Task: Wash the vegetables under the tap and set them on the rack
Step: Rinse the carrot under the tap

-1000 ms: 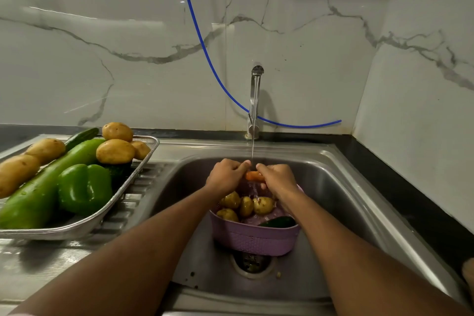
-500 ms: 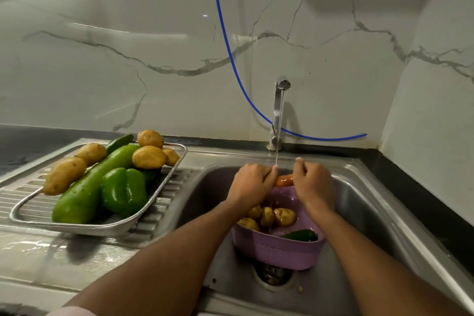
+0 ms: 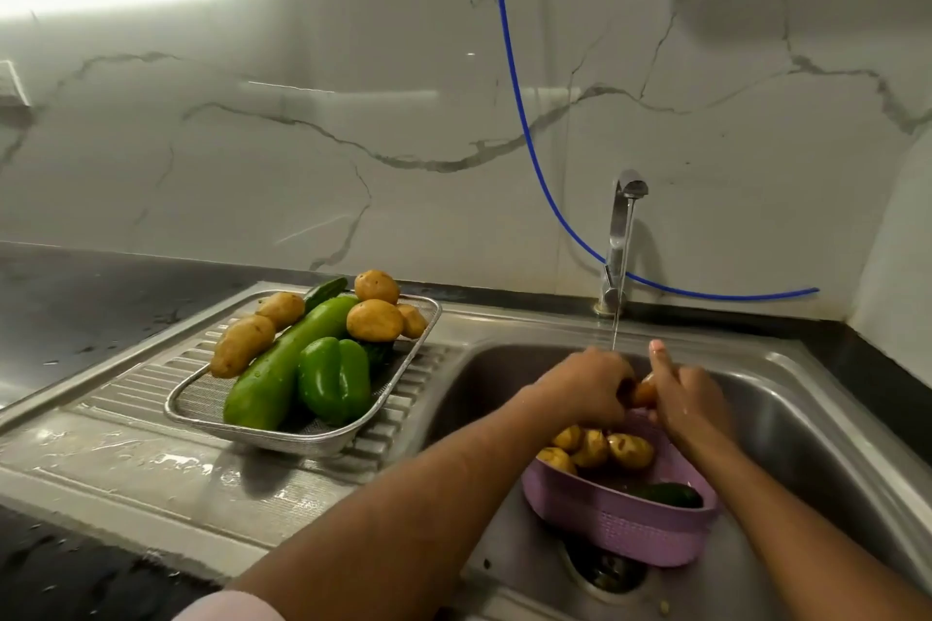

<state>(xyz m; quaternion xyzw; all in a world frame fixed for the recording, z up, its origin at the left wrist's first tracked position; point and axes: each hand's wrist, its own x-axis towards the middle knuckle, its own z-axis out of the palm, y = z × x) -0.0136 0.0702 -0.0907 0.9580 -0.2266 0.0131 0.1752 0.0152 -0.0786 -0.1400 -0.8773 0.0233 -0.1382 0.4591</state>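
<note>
Two bare forearms reach forward into a stainless steel sink basin (image 3: 807, 419). Just below the hands sits an oval lilac plastic basket (image 3: 620, 527), holding several small yellow-brown potatoes (image 3: 628, 450) and a dark green cucumber (image 3: 665, 494). Above the basket, the left hand (image 3: 587, 388) curls around one end of a small orange carrot (image 3: 645, 392), and the right hand (image 3: 688, 396) grips the other end with its index finger raised. A thin stream of water (image 3: 619, 308) falls onto the hands from a chrome tap (image 3: 619, 242) directly beyond them. Well to the left of the left hand, a rectangular steel mesh rack (image 3: 282, 434) rests on the wet ribbed steel surface (image 3: 151, 459). It carries a green bell pepper (image 3: 333, 378), a long pale green gourd (image 3: 282, 368) and more potatoes (image 3: 375, 320). Behind the tap, a blue hose (image 3: 524, 126) hangs against the white marble wall (image 3: 302, 141).
</note>
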